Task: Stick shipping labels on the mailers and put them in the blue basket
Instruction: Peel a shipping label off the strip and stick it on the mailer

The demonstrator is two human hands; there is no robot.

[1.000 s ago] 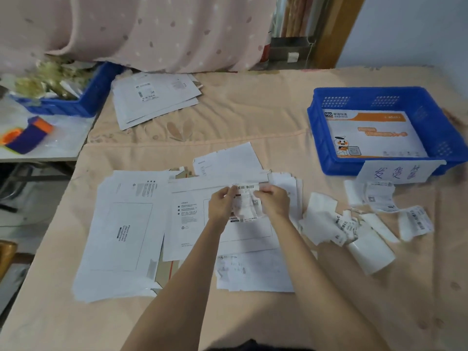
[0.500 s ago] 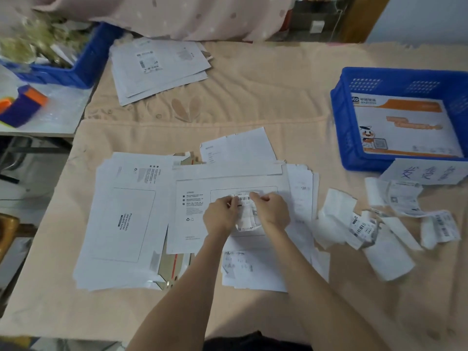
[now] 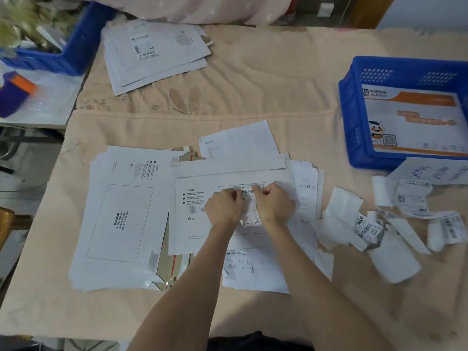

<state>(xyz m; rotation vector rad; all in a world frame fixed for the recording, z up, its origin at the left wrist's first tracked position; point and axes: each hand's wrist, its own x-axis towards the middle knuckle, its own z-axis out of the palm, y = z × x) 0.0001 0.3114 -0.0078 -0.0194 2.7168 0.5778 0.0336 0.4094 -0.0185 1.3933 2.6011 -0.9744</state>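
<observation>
A white mailer (image 3: 195,224) lies in the middle of the table, on top of other papers. A small shipping label (image 3: 249,206) with a barcode lies over the mailer's printed box. My left hand (image 3: 224,206) pinches the label's top left corner. My right hand (image 3: 274,203) pinches its top right corner. Both hands hide the label's sides. The blue basket (image 3: 354,117) stands at the right with an orange-and-white mailer (image 3: 415,120) lying inside.
Another white mailer (image 3: 119,214) lies to the left. A stack of labelled mailers (image 3: 154,51) sits at the back. Loose labels and backing papers (image 3: 374,224) litter the right. A second blue bin (image 3: 73,51) and an orange-purple object (image 3: 15,93) are at the far left.
Both hands have brought the label down from above the mailer onto its printed box. The camera has tilted down and closer.
</observation>
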